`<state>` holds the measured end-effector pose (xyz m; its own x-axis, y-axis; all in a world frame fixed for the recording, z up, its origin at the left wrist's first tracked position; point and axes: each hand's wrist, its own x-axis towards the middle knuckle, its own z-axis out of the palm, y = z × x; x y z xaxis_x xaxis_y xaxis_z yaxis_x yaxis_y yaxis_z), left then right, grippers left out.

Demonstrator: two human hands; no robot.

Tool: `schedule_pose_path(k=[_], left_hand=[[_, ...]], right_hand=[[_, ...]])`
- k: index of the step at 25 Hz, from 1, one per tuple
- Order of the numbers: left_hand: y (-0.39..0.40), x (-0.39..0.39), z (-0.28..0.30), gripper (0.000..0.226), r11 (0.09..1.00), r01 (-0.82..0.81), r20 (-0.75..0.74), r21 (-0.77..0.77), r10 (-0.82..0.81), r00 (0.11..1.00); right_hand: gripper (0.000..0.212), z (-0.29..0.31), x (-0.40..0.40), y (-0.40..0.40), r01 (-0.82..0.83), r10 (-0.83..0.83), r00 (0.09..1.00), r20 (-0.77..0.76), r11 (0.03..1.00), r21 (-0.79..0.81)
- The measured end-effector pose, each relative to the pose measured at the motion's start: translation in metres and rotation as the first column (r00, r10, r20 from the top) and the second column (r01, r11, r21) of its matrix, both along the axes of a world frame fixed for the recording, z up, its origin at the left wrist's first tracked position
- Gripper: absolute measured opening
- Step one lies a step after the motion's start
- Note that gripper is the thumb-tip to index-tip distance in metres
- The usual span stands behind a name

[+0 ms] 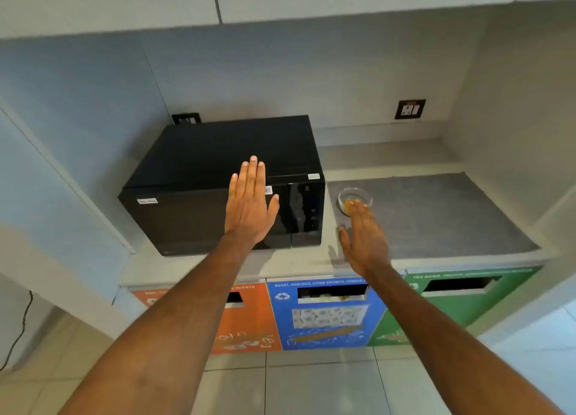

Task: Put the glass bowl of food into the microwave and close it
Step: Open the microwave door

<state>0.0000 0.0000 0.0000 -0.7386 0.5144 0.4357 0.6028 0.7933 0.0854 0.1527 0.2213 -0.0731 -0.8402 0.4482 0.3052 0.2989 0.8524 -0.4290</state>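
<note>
A black microwave [199,190] stands on the counter at the left with its door closed. Just to its right, a small glass bowl [355,196] with yellow food sits on a dark grey mat. My left hand [251,205] is held flat, fingers apart, in front of the microwave door's right part. It holds nothing. My right hand [364,237] is open too, stretched out low over the counter, and its fingertips reach the near side of the bowl, covering part of it. I cannot tell whether they touch it.
The grey mat [436,218] covers the counter's right part. A side wall closes the niche on the right. Wall sockets [410,109] sit on the back wall. Below the counter are orange [249,318], blue [327,315] and green [461,296] waste bin fronts.
</note>
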Motion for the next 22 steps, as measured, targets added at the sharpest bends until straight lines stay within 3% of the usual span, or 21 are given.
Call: schedule_pose_path(k=[5, 9, 16, 22], left_hand=[[0.008, -0.017, -0.021, 0.075, 1.000, -0.011, 0.032, 0.023, 0.010, 0.999], [0.010, -0.032, -0.034, 0.068, 0.996, -0.028, 0.005, 0.081, 0.027, 1.000], [0.022, -0.032, -0.053, 0.056, 0.964, -0.067, -0.037, 0.258, 0.079, 0.996], [0.030, -0.036, -0.059, 0.051, 0.950, -0.097, -0.089, 0.298, 0.129, 0.988]], right_hand=[[0.073, -0.052, -0.016, -0.028, 0.044, -0.014, 0.994, 0.110, 0.959, -0.278], [0.086, -0.075, -0.049, -0.037, 0.062, 0.028, 0.990, 0.140, 0.797, -0.601], [0.087, -0.098, -0.093, -0.048, 0.138, -0.062, 0.988, 0.139, 0.749, -0.648], [0.089, -0.110, -0.109, -0.050, 0.182, -0.175, 0.981, 0.079, 0.729, -0.660]])
